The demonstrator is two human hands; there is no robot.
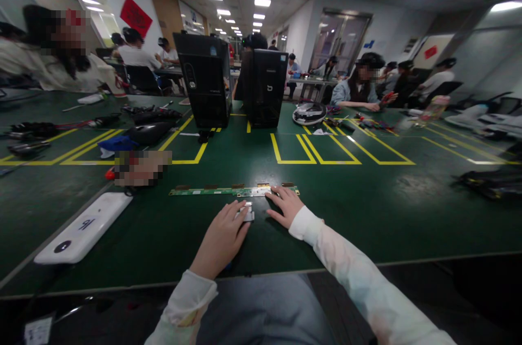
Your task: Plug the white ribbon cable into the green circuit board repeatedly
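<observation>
A long, narrow green circuit board (222, 191) lies crosswise on the green table mat, with several brown-gold flaps along its far edge. My right hand (289, 208) rests over its right part, fingers spread and fingertips touching the board. Just below the middle of the strip, my left hand (220, 239) is closed on a small white flat piece (247, 214) between thumb and fingers. Its silvery end points toward the board. The left fingers partly cover this piece, and I cannot tell whether it joins the board.
A white box-like device (84, 229) lies to the left, near a red-tipped object. Two black computer towers (204, 81) stand behind the board. Yellow tape lines (338, 162) mark the mat. Cables and a black bundle (487, 184) lie at the sides. Other people sit across the table.
</observation>
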